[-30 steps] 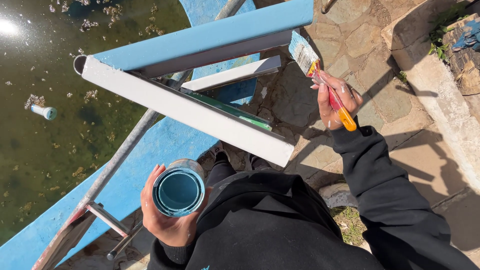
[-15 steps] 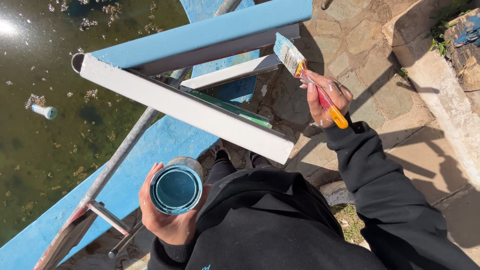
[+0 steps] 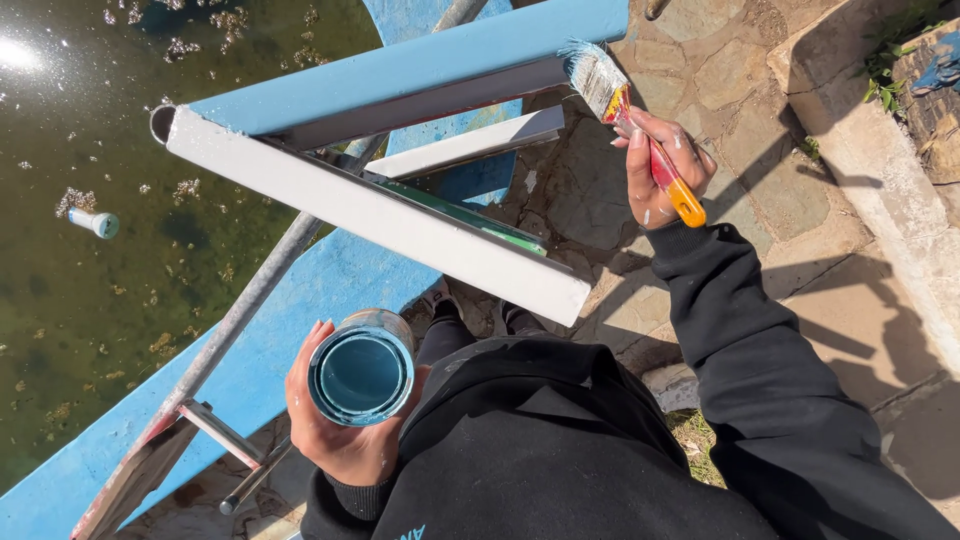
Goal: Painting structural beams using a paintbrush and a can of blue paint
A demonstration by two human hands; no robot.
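Observation:
My right hand (image 3: 660, 160) grips a paintbrush (image 3: 628, 112) with a red and orange handle. Its blue-tipped bristles touch the right end of a blue-painted rail (image 3: 420, 65) at the top of a metal frame. My left hand (image 3: 335, 425) holds an open can of blue paint (image 3: 362, 368) close to my chest, below the frame's white rail (image 3: 380, 220). Black sleeves cover both arms.
Murky green water (image 3: 100, 300) with floating debris and a small bottle (image 3: 95, 222) lies to the left, edged by a blue-painted border (image 3: 300, 310). Stone paving (image 3: 760, 130) spreads to the right, with a raised stone ledge (image 3: 880, 200) beyond. A metal pole (image 3: 250, 300) slants downward.
My right hand has swung the brush leftward until its bristles reached the end of the blue rail. The paint can has stayed put in my left hand.

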